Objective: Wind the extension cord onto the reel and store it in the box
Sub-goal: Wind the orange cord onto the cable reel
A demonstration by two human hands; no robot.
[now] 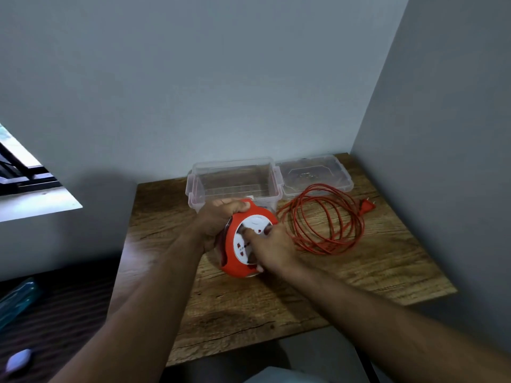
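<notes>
While left hand (218, 217) clamps reel (243, 244), right hand (272, 248) fingers pinch its hub.

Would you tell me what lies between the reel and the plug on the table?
In the head view, loose loops of the orange cord lie on the table between the reel and the plug.
</notes>
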